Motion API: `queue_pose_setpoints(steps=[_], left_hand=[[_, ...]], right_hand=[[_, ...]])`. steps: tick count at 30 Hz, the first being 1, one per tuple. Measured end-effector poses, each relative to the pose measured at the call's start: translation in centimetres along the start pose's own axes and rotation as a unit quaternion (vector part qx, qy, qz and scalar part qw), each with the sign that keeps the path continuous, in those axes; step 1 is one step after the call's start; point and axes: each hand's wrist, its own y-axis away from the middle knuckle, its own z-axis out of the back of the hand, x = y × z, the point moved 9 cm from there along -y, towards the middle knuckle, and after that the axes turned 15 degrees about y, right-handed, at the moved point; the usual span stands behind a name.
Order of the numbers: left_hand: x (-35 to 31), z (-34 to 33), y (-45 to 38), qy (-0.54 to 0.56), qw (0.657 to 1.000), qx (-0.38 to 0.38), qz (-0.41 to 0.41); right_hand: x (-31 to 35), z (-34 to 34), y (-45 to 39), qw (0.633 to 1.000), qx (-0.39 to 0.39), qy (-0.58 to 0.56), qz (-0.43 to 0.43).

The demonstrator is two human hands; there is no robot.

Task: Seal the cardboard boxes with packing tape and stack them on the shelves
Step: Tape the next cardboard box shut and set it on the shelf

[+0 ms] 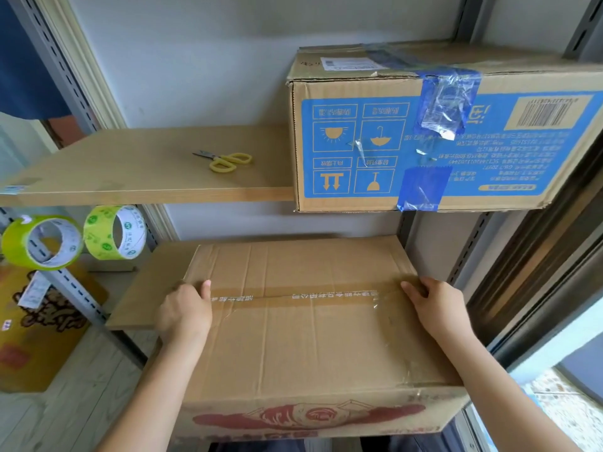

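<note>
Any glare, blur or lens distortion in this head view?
Head view: wide-angle bowing bends the shelf uprights; glare glints off crumpled clear tape on the blue-printed box; soft daylight, faint shadows; the hands and plain box look sharp.

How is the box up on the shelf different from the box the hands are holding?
The upper box has a big blue printed side and blue tape; the lower box is plain brown on top with clear tape. The upper box rests on its shelf untouched; the lower box is held by the left hand and right hand. Both are cardboard, taped shut.
</note>
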Motion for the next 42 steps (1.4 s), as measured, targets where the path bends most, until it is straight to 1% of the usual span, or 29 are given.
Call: queue_pose_setpoints(steps=[4, 8, 12, 15, 17, 19, 21, 22, 23, 24, 25, 26, 27, 28, 29, 30, 31, 32, 33, 34, 36, 37, 39, 41, 42], left_hand=[[-0.3, -0.2, -0.3, -0.046, 0.999, -0.008, -0.011], [-0.5, -0.5, -0.7, -0.094, 0.995, 0.009, -0.045], [-1.3, -0.8, -1.3, -0.073, 0.994, 0.001, -0.085], [-2.9, -1.7, -1.3, -0.056, 0.995, 0.005, -0.087], [-3.5, -2.2, -1.3, -0.043, 0.996, 0.034, -0.065], [-3.1, -2.2, -1.8, 0.001, 0.997, 0.066, -0.048], [-1.2, -1.8, -2.5, 0.127, 0.987, 0.101, -0.002], [0.2, -1.6, -2.7, 0.209, 0.969, 0.124, 0.039], [1.9, -1.0, -2.8, 0.289, 0.946, 0.124, 0.084], [3.9, 0.3, -3.0, 0.358, 0.922, 0.085, 0.122], [6.0, 2.1, -3.1, 0.415, 0.897, 0.016, 0.148], [8.2, 4.3, -2.9, 0.458, 0.870, -0.067, 0.168], [10.0, 6.5, -2.6, 0.491, 0.840, -0.146, 0.178], [11.1, 8.8, -2.3, 0.515, 0.814, -0.206, 0.174], [11.4, 10.9, -2.4, 0.532, 0.796, -0.242, 0.158], [11.1, 12.6, -2.9, 0.539, 0.793, -0.253, 0.134], [10.3, 14.0, -3.9, 0.539, 0.800, -0.243, 0.106], [9.2, 15.1, -5.1, 0.536, 0.811, -0.218, 0.080], [7.8, 15.7, -6.4, 0.536, 0.822, -0.184, 0.060], [6.4, 16.1, -7.4, 0.535, 0.832, -0.139, 0.055], [4.1, 15.6, -9.3, 0.526, 0.847, -0.041, 0.065], [3.1, 15.0, -10.0, 0.535, 0.842, 0.005, 0.071], [1.7, 14.0, -10.5, 0.574, 0.812, 0.077, 0.073], [0.9, 13.6, -10.5, 0.588, 0.798, 0.114, 0.060], [0.7, 13.7, -10.4, 0.587, 0.799, 0.120, 0.060]], right_hand=[[0.3, 0.3, -0.5, 0.999, -0.011, 0.038, 0.009], [1.1, -1.0, -0.1, 0.992, 0.013, 0.123, 0.005], [1.4, -0.6, -1.1, 0.991, -0.016, 0.135, 0.018], [1.6, -0.3, -2.5, 0.989, -0.035, 0.141, 0.017], [1.8, -0.6, -2.9, 0.986, -0.022, 0.167, 0.003], [2.3, -0.9, -2.6, 0.976, -0.002, 0.217, 0.004], [4.5, -0.6, -2.0, 0.956, -0.029, 0.286, 0.059], [6.6, -0.5, -1.5, 0.953, -0.049, 0.282, 0.096], [9.1, -0.4, -0.7, 0.958, -0.065, 0.247, 0.133], [12.0, -0.7, 0.4, 0.964, -0.071, 0.191, 0.168], [15.1, -1.0, 1.8, 0.969, -0.074, 0.122, 0.203], [18.3, -1.3, 3.3, 0.968, -0.072, 0.051, 0.235], [21.3, -1.5, 4.7, 0.962, -0.064, -0.013, 0.264], [24.3, -1.8, 6.0, 0.955, -0.051, -0.064, 0.284], [27.1, -2.2, 6.8, 0.951, -0.027, -0.103, 0.291], [29.8, -2.7, 7.4, 0.949, 0.013, -0.135, 0.285], [32.2, -3.4, 7.8, 0.947, 0.069, -0.165, 0.268], [34.6, -4.2, 8.1, 0.940, 0.138, -0.194, 0.242], [36.8, -4.8, 8.5, 0.929, 0.202, -0.225, 0.215], [38.8, -5.3, 8.9, 0.915, 0.248, -0.250, 0.195], [42.4, -5.4, 9.2, 0.898, 0.282, -0.282, 0.183], [43.9, -5.3, 9.2, 0.890, 0.291, -0.302, 0.176], [46.1, -5.4, 9.3, 0.868, 0.316, -0.351, 0.152], [47.6, -5.8, 9.8, 0.840, 0.355, -0.392, 0.120], [48.2, -5.8, 10.0, 0.829, 0.370, -0.404, 0.110]])
